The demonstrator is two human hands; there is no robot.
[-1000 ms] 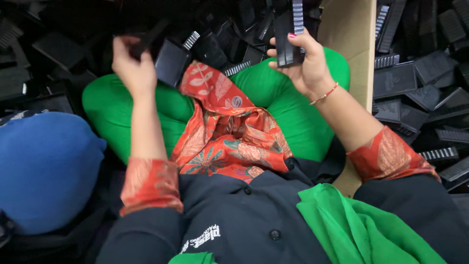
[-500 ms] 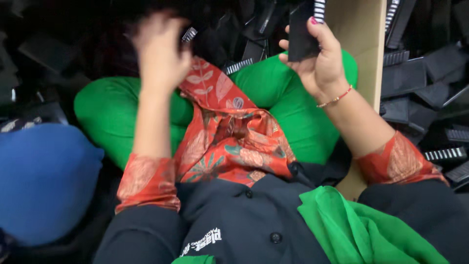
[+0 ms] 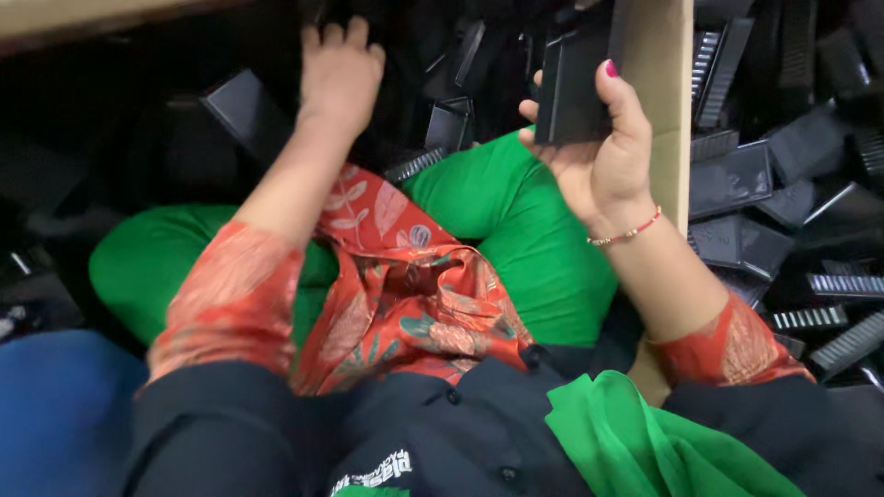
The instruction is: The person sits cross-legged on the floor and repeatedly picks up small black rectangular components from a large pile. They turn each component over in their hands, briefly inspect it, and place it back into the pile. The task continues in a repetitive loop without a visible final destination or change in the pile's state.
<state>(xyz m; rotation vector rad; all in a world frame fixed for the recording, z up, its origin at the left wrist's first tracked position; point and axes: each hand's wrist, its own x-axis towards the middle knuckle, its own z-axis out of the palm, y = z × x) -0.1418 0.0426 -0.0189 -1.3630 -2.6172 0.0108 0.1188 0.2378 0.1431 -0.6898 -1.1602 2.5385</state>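
I sit cross-legged in green trousers and a red patterned top. My right hand is raised and grips a flat black plastic part upright, thumb on its side. My left hand reaches forward, palm down, fingers apart, into a dark heap of black plastic parts ahead of my knees. Whether it touches one is hidden by the hand itself.
A cardboard box wall stands upright just behind my right hand. Beyond it, at right, lie several black ribbed plastic parts. A blue rounded object sits at lower left. A green scarf hangs at lower right.
My left hand let go of the black part it held a second ago and moved forward into the heap. My right hand stayed raised with its part. The view tilted down.
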